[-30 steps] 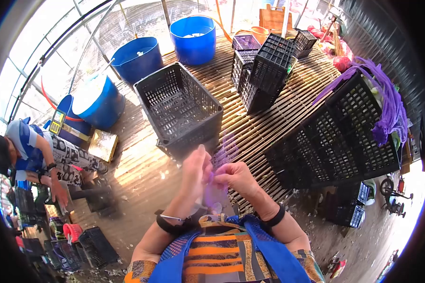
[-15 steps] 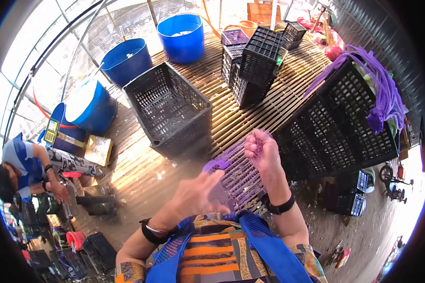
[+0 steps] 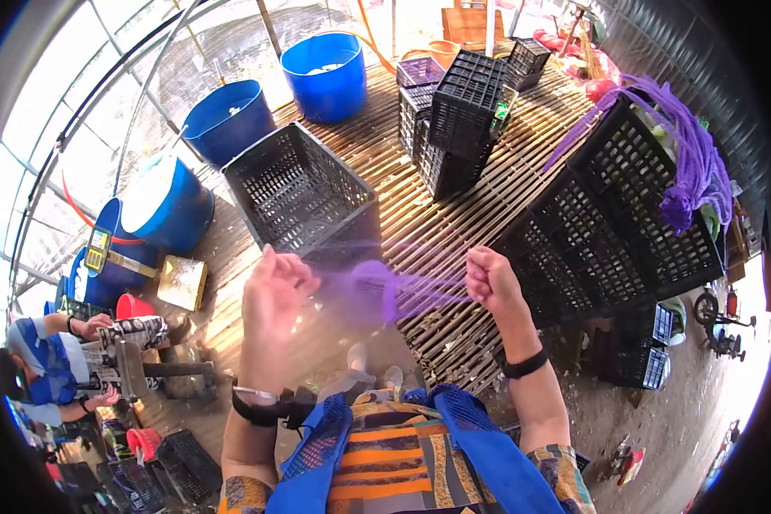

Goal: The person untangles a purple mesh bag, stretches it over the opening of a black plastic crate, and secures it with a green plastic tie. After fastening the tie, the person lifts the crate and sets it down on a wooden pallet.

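Note:
A purple mesh net bag (image 3: 384, 285) is stretched between my two hands in front of my chest. My left hand (image 3: 274, 291) pinches its left end with the fingers bent. My right hand (image 3: 488, 278) is a closed fist on its right end. The net is blurred in the middle. Just beyond my hands an empty black plastic crate (image 3: 304, 193) stands on the bamboo slat platform (image 3: 420, 214). A larger black crate (image 3: 625, 223) at the right has a bundle of purple net bags (image 3: 694, 171) draped over its rim.
Stacked black crates (image 3: 454, 111) stand at the back of the platform. Blue barrels (image 3: 325, 73) line the far left edge, with a scale (image 3: 103, 248) near one. Another person (image 3: 60, 360) crouches at the lower left among small baskets. Dirt ground lies to the right.
My hands have moved apart and pulled the purple net out sideways. My left hand rose and took hold of the net; my right hand stayed closed on it.

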